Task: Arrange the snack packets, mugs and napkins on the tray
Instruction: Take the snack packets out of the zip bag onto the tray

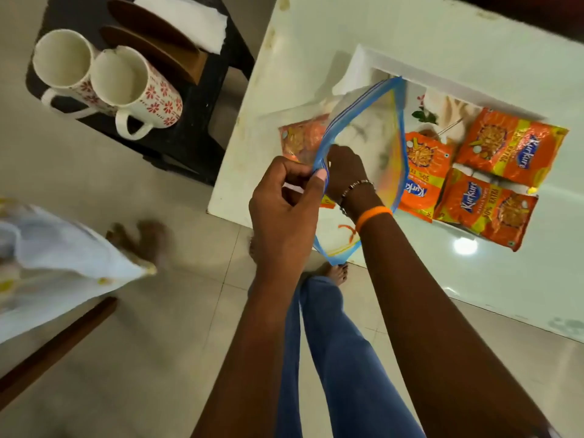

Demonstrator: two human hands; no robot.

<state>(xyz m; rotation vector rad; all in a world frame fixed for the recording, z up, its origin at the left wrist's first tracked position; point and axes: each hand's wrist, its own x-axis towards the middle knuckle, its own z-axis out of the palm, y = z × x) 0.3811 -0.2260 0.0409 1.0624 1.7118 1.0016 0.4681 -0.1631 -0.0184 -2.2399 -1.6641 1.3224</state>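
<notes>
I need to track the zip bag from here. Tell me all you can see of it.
The zip bag is clear plastic with blue zip edging, open at its mouth and held up tilted over the white tray. The left hand pinches its rim; the right hand is reaching inside. A packet shows blurrily through it.

Behind the zip bag (369, 143), one snack packet (301, 139) shows only dimly. The right hand (343, 172) reaches inside that bag, fingers unclear. Left of it, a blurred white cloth (53, 263) is cut off.
</notes>
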